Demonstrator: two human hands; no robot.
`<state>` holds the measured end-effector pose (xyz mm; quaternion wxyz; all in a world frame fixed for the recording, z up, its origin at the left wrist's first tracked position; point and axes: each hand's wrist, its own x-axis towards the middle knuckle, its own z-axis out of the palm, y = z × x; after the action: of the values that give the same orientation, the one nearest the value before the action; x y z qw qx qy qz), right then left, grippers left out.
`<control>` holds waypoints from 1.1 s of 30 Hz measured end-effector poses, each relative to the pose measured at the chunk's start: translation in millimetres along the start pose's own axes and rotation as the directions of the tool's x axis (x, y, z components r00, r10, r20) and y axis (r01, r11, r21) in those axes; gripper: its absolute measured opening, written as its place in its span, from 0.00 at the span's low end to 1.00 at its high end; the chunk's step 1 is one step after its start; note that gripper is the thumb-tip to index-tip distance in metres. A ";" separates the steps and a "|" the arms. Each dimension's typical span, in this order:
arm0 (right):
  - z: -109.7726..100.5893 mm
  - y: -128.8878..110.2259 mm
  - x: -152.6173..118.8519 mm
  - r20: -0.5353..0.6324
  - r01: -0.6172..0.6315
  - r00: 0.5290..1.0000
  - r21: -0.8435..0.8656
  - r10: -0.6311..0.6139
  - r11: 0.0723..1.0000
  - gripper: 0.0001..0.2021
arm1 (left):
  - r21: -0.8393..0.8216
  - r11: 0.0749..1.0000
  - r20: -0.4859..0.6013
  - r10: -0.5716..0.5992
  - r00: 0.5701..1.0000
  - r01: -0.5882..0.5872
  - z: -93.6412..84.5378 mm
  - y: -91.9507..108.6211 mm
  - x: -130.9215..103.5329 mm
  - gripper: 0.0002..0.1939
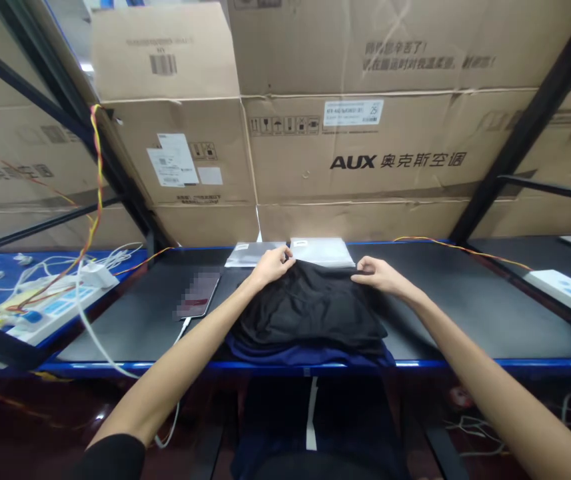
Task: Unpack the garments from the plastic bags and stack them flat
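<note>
A black cloth (pixel 315 307) lies in the middle of the dark tabletop, on top of a dark blue cloth (pixel 310 355) that shows along the table's front edge. My left hand (pixel 274 265) pinches the black cloth at its far left corner. At the far right corner my right hand (pixel 372 275) pinches the same cloth between thumb and fingers. Just behind the cloth lie two flat packets, a grey one (pixel 255 253) on the left and a whitish one (pixel 321 250) on the right.
A phone (pixel 200 293) with a white cable lies left of the cloth. Power strips sit at the far left (pixel 60 310) and far right (pixel 568 292), with tangled cables at the left. Large cardboard sheets (pixel 365 180) and black metal posts (pixel 525 127) stand behind the table.
</note>
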<state>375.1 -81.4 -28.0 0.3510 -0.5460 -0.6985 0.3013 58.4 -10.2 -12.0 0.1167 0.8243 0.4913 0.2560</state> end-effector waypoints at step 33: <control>51.9 -47.5 -47.4 0.343 0.260 0.935 -0.492 -0.090 0.830 0.38 | 0.090 0.969 0.412 0.174 0.895 -0.230 -6.8 21.7 -92.8 0.37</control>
<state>313.9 -140.1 -27.1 0.1008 -0.5011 -0.8475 0.1434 35.2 -101.9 -25.2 0.1309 0.9117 0.3851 0.0583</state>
